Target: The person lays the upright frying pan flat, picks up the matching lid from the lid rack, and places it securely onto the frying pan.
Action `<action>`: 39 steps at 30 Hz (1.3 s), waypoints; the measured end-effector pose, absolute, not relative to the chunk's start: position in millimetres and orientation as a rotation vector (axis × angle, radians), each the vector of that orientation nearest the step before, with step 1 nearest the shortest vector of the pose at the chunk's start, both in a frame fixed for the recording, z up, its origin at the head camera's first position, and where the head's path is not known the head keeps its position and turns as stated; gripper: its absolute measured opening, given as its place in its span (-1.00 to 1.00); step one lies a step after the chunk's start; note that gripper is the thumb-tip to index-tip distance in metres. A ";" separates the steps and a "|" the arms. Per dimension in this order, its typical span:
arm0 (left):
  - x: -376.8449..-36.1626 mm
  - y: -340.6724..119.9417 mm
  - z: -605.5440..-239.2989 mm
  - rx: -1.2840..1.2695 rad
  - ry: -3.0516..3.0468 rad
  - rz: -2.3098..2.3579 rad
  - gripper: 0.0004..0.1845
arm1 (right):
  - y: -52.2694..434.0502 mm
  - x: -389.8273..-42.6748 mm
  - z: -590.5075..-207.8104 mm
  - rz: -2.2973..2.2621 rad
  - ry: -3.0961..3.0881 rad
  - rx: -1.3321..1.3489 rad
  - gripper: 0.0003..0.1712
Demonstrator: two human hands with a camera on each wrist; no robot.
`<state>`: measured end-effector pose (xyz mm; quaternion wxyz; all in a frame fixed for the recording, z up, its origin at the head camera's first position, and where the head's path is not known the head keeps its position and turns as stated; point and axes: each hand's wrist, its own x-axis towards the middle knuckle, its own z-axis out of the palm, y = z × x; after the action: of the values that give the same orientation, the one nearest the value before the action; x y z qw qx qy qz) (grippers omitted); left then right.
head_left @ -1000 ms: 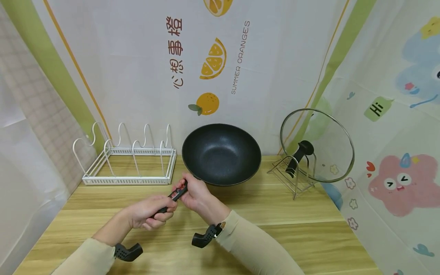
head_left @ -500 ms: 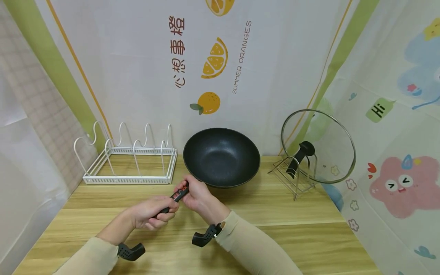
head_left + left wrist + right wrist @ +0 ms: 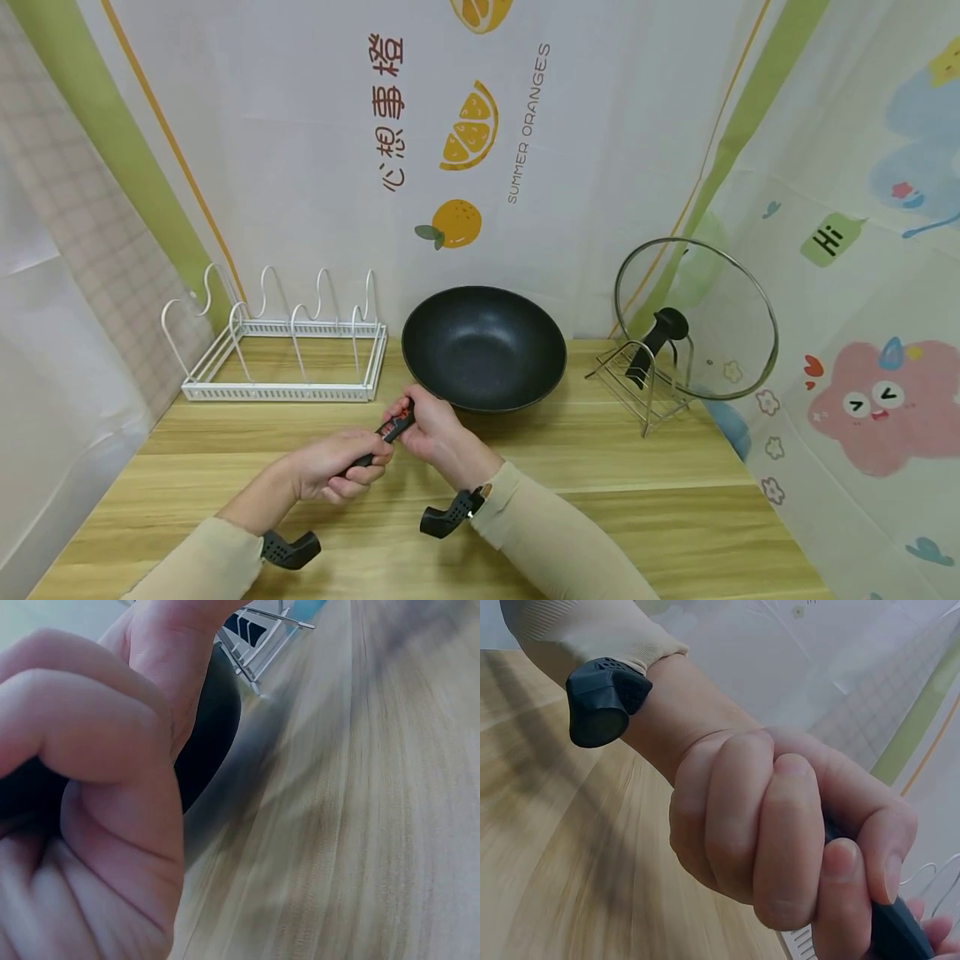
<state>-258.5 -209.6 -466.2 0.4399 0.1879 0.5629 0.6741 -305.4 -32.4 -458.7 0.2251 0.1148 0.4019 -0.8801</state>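
A black wok (image 3: 483, 350) tilts toward me above the back of the table, its dark inside facing the head camera. Its black handle (image 3: 396, 425) with a red pattern points down and left. My left hand (image 3: 337, 465) grips the handle's rear end; the right wrist view shows its fingers (image 3: 787, 840) curled round it. Closer to the pan, my right hand (image 3: 431, 421) holds the same handle, partly covering where it joins the wok. In the left wrist view the wok's dark outer side (image 3: 214, 724) appears behind the hands.
A white wire pan rack (image 3: 281, 392) stands at the back left of the wooden table (image 3: 600, 517). To the right, a glass lid (image 3: 720, 325) with a black knob leans in a small metal stand (image 3: 647, 408). A printed curtain (image 3: 300, 167) hangs right behind.
The wok's far rim has come down a little, so its opening looks slightly flatter. Both hands keep their grip on the handle and shift slightly rightward in the head view.
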 end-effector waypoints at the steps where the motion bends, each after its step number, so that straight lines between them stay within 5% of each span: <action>1: -258.6 -209.4 -466.8 0.462 1.399 1.675 -0.74 | -32.1 -305.6 -459.2 -2.425 1.106 0.319 -0.58; 39: -266.4 -209.6 -476.3 0.391 1.413 1.661 -0.75 | -31.2 -312.4 -469.9 -2.409 1.099 0.365 -0.61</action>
<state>-266.4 -209.6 -476.3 0.4465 0.1577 0.5706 0.6709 -312.4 -31.2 -469.9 0.2323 0.1329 0.4000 -0.8766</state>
